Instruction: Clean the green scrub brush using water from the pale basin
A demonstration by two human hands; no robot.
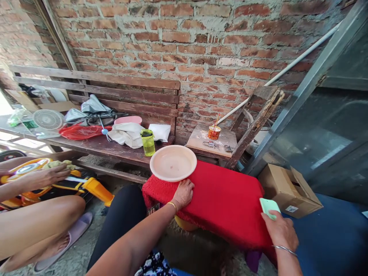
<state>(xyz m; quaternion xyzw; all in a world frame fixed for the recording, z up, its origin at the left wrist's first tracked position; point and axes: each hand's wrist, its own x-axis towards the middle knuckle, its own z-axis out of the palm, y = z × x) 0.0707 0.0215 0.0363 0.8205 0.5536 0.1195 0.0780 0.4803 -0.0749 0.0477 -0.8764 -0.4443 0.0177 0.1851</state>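
My left hand (pixel 183 194) rests on the red tablecloth (pixel 227 195), just below the rim of a pale pink-white basin (pixel 186 152). Its fingers are a little bent and lie on the cloth; I see nothing held in them. A little water seems to lie in the basin, though this is hard to make out. At the table's right end my right hand (pixel 283 230) grips a flat mint-green object (pixel 269 206) with rounded corners, much like a phone in shape. Part of that object is hidden by my fingers.
A wooden bench (pixel 126 145) holds a green bottle (pixel 148 142), cloths, bags and a fan (pixel 48 119). A chair (pixel 198 137) bears a patterned cup (pixel 214 132) and padlocks. A cardboard box (pixel 289 189) stands right. At left, another person's hand (pixel 54 174) holds a yellowish cloth.
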